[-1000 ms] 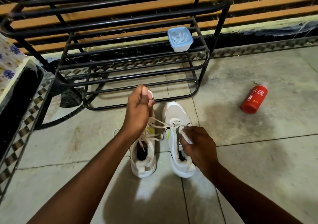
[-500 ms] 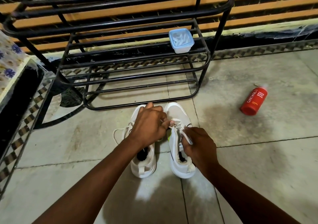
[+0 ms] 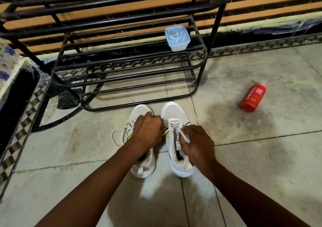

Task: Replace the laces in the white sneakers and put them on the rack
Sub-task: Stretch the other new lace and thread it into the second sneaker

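Two white sneakers stand side by side on the tiled floor, toes toward the black metal rack [image 3: 200, 85]. My left hand [image 3: 148, 131] hovers over the left sneaker [image 3: 139, 111] with fingers curled round a lace end that runs to the right sneaker [image 3: 174, 111]. My right hand [image 3: 196, 141] pinches the white lace [image 3: 174, 123] at the right sneaker's tongue. A loose loop of lace [image 3: 115, 136] from the left sneaker lies on the floor at its left side.
A small lidded plastic box [image 3: 177, 38] sits on the rack's middle shelf at the right. A red bottle [image 3: 252, 97] lies on its side on the floor to the right. A dark ledge with floral cloth [image 3: 7, 64] borders the left.
My left hand came down from a raised pull to just above the left sneaker, slackening the lace. My right hand stayed at the right sneaker's tongue.
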